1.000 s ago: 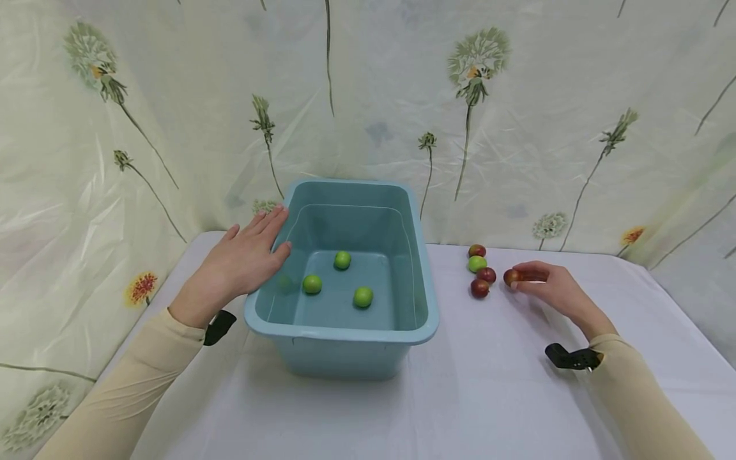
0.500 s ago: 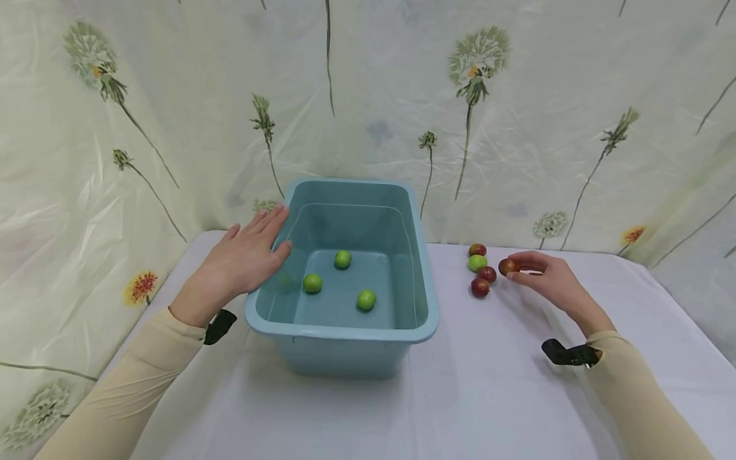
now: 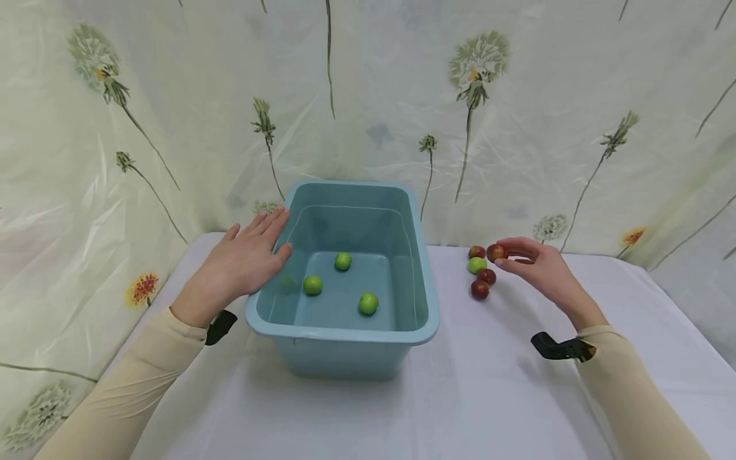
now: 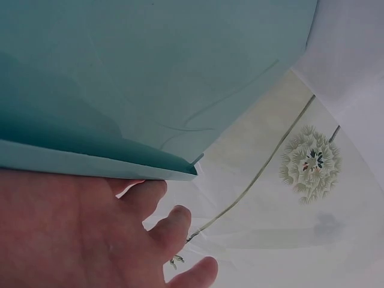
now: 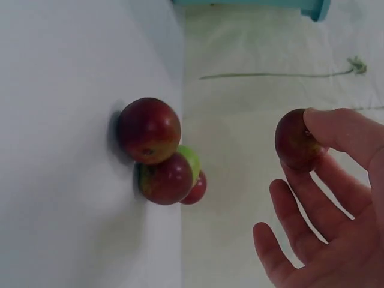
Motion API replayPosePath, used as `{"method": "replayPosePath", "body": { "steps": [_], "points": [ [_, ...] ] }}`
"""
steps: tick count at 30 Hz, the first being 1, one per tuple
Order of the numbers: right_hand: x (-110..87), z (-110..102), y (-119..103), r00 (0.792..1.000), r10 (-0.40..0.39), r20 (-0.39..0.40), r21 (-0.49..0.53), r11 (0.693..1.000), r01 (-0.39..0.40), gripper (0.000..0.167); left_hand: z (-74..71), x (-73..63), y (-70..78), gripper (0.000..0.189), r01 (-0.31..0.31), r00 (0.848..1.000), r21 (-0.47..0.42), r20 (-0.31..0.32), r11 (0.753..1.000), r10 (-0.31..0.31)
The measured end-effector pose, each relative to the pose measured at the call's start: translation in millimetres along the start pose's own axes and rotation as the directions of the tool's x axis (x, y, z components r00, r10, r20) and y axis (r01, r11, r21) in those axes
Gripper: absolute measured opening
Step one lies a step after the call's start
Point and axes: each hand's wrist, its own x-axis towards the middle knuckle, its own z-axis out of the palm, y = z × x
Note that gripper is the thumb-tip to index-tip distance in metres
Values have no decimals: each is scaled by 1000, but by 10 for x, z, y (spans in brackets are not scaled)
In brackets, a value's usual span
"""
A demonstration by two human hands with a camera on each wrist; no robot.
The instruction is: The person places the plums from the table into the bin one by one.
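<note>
Between thumb and fingertips, my right hand point(image 3: 543, 268) pinches a dark red plum point(image 5: 295, 140), held up off the table. Beside it on the cloth lies a cluster of small fruit: red plums point(image 3: 480, 289) and one green fruit point(image 3: 477, 265). My left hand point(image 3: 238, 262) rests on the left rim of a blue plastic tub point(image 3: 345, 334), its fingers fairly straight. In the left wrist view the palm lies under the tub's rim edge, with the fingertips past it. Several green fruits point(image 3: 368, 303) lie apart on the tub floor.
A white cloth covers the table point(image 3: 460, 396). Behind it hangs a pale curtain point(image 3: 374, 83) printed with dandelions. The tub stands left of the fruit cluster, and its wall rises between the cluster and the green fruits inside.
My right hand has lifted the red plum off the table and moved it leftward and away from me, above the cluster. One green fruit in the tub has rolled slightly right. The left hand stays put.
</note>
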Motion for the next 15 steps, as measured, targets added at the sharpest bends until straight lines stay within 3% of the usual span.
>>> {"method": "replayPosePath", "body": {
  "steps": [15],
  "points": [
    [31,90,-512,991,-85,-106,52,995,91,51,5,0,-1,65,2,1000,-11,-8,1000,-2]
  ]
}}
